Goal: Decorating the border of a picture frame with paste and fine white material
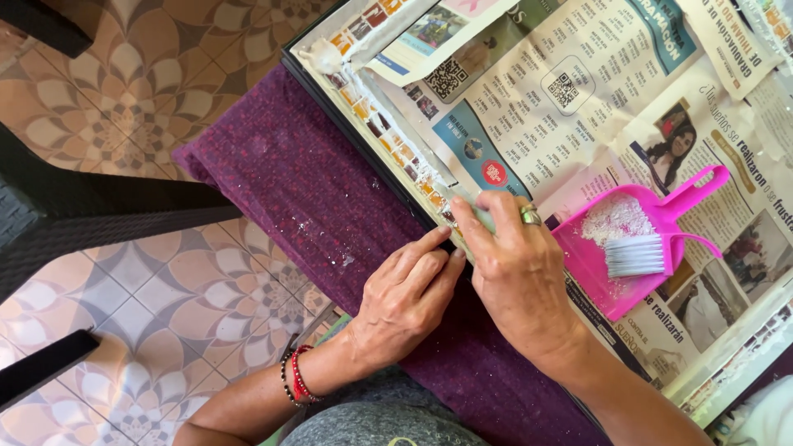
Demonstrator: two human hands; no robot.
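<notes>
Seen from above, a patterned tile floor point(165, 272) fills the nine o'clock side, with dark furniture edges crossing it. From the centre toward six o'clock runs a purple cloth point(330, 206) speckled with white crumbs. Newspaper sheets point(545, 99) cover the table from twelve to three o'clock. Along their edge lies a black-rimmed frame point(363, 149) with a row of small amber mosaic tiles point(396, 153) bedded in white grout, running from eleven o'clock to the centre. At three o'clock sits a pink dustpan point(636, 239) holding white powder and a small brush point(634, 256). The right hand point(516, 277), ringed, is clenched around a pale green tool, hard to identify, pressed onto the tile row at centre. The left hand point(409, 297), wearing bead bracelets at the wrist, lies flat with fingers steadying the frame's edge, grasping nothing. Pressing too hard could likely dislodge tiles; more crumbs may fall onto the cloth. The dustpan sits close beside the right hand and could be knocked.
</notes>
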